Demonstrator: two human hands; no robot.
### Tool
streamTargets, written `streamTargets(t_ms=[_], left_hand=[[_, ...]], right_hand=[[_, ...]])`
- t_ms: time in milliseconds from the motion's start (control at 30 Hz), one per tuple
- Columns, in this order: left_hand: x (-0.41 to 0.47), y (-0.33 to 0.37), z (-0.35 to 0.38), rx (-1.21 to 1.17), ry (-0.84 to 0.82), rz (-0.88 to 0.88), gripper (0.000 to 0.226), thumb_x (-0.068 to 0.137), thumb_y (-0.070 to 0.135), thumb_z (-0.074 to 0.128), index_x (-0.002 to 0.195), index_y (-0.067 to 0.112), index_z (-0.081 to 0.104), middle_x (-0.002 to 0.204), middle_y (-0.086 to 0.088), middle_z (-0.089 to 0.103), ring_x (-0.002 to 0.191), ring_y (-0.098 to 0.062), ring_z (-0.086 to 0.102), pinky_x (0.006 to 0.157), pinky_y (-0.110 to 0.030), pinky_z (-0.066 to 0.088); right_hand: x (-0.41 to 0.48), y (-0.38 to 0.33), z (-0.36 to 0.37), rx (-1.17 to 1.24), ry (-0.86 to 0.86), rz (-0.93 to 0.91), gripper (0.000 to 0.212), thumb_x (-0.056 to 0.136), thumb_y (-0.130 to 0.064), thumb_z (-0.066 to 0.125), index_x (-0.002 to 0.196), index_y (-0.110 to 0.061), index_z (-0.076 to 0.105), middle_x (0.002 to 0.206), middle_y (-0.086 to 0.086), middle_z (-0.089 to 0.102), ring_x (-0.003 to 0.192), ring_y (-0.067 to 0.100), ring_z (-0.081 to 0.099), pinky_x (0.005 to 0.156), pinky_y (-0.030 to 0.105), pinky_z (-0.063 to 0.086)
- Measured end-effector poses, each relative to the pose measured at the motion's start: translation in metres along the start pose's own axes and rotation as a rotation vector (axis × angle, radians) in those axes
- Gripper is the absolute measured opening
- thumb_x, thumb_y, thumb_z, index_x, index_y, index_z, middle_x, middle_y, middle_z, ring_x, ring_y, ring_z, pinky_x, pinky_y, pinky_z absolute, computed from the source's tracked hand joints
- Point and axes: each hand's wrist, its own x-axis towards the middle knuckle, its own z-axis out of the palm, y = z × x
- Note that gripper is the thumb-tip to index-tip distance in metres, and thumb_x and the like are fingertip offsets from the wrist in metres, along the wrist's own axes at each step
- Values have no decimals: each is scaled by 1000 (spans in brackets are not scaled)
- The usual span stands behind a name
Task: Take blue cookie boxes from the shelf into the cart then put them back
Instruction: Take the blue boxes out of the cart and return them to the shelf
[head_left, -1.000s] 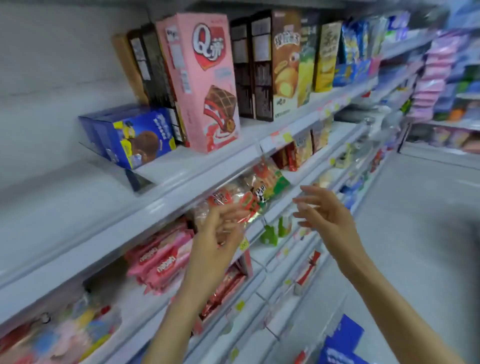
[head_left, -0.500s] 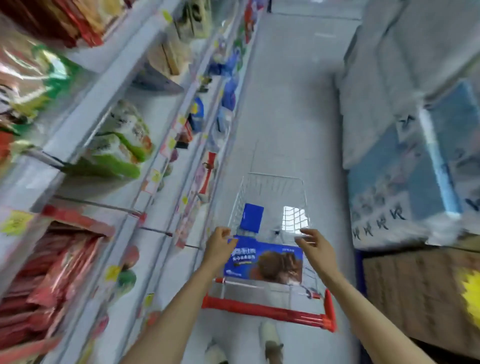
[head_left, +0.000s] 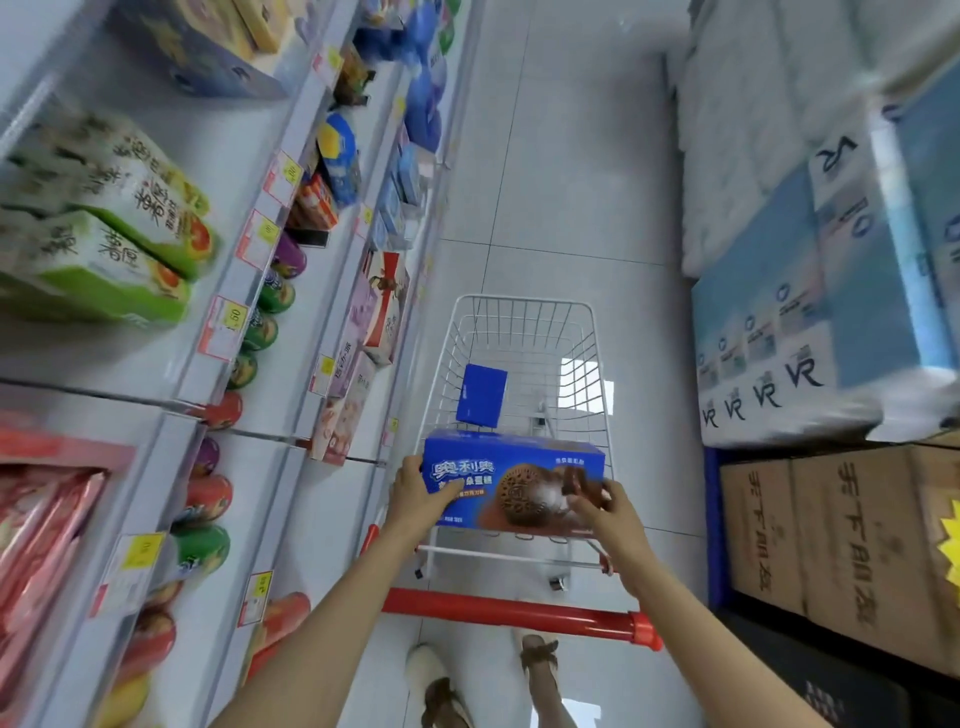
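A blue cookie box (head_left: 511, 475) with a dark cookie picture is held flat over the near end of the white wire cart (head_left: 524, 312). My left hand (head_left: 415, 496) grips its left end and my right hand (head_left: 605, 512) grips its right end. A second blue cookie box (head_left: 481, 395) stands upright inside the cart basket, farther from me. The cart's red handle bar (head_left: 514, 613) runs across below my forearms.
Shelves (head_left: 244, 291) packed with snack bags, cans and boxes line the left side of the aisle. Stacked tissue packs (head_left: 810, 291) and brown cartons (head_left: 841, 540) stand on the right. Grey tiled floor (head_left: 561, 156) stretches ahead of the cart; my feet show below the handle.
A second ago both hands were empty and raised at the shelf. The view swung down to the cart; both hands now hold the blue box, lifted slightly nearer than half a second ago.
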Motion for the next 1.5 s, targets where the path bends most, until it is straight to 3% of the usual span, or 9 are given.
streamTargets(t_ms=[67, 167, 333, 467, 633, 867, 1100, 1333, 1500], left_hand=[[-23, 27, -8, -30, 9, 71, 65, 72, 33, 75, 121, 16, 35, 129, -8, 46, 114, -20, 52, 91, -42, 52], [-33, 45, -23, -178, -47, 186, 49, 85, 12, 63, 121, 21, 30, 127, -4, 44, 107, -9, 54, 67, -17, 56], [-37, 53, -54, -300, -20, 268, 58, 88, 10, 57, 138, 26, 31, 130, 1, 44, 120, -10, 46, 65, -8, 53], [-38, 52, -66, -297, -1, 301, 57, 85, 25, 61, 130, 42, 30, 138, 2, 39, 121, -7, 46, 74, -15, 51], [-41, 46, -74, -416, 67, 254, 85, 50, 62, 72, 125, 42, 37, 132, 2, 43, 117, -14, 52, 74, -20, 52], [-43, 41, -89, -562, 318, 240, 53, 80, 12, 68, 125, 24, 42, 127, -11, 54, 103, -17, 61, 67, -19, 54], [-44, 29, -107, -453, 784, 269, 74, 72, 11, 76, 134, 25, 39, 140, -8, 39, 118, -13, 50, 68, -16, 47], [-18, 11, -107, -329, 889, 296, 77, 72, 8, 75, 136, 24, 37, 139, -9, 32, 121, -10, 44, 56, 1, 46], [-10, -1, -102, -312, 916, 343, 79, 69, 4, 76, 137, 22, 40, 132, -6, 35, 104, 17, 45, 62, 4, 44]], right_hand=[[-1, -11, -7, 30, 4, -38, 38, 84, -17, 62, 120, -16, 48, 114, 9, 61, 101, 26, 60, 91, 40, 48], [-2, -33, -16, 81, -46, -89, 34, 86, -16, 61, 117, -13, 50, 109, 10, 61, 100, 28, 60, 88, 39, 49], [2, -64, -16, 149, -149, -193, 31, 87, -11, 57, 116, -20, 50, 101, -2, 62, 92, 16, 61, 75, 26, 48], [9, -77, -8, 150, -181, -204, 36, 87, -9, 56, 122, -15, 49, 110, 5, 61, 96, 21, 61, 74, 27, 49], [14, -86, 3, 121, -238, -214, 29, 86, -8, 57, 114, -14, 52, 104, 8, 64, 92, 23, 62, 73, 27, 49], [29, -85, 29, 17, -389, -228, 49, 86, -24, 61, 132, -25, 45, 124, 1, 57, 113, 20, 55, 92, 36, 46], [120, -80, 71, -588, -208, -431, 66, 82, -22, 66, 140, -24, 33, 146, 9, 37, 126, 28, 45, 98, 37, 42], [221, -65, 113, -1251, -238, -564, 97, 73, -42, 72, 148, -25, 12, 157, 12, -6, 143, 34, 7, 113, 47, 22], [255, -42, 131, -1427, -212, -549, 122, 63, -56, 74, 147, -27, -10, 154, 13, -22, 144, 35, -5, 112, 58, 10]])
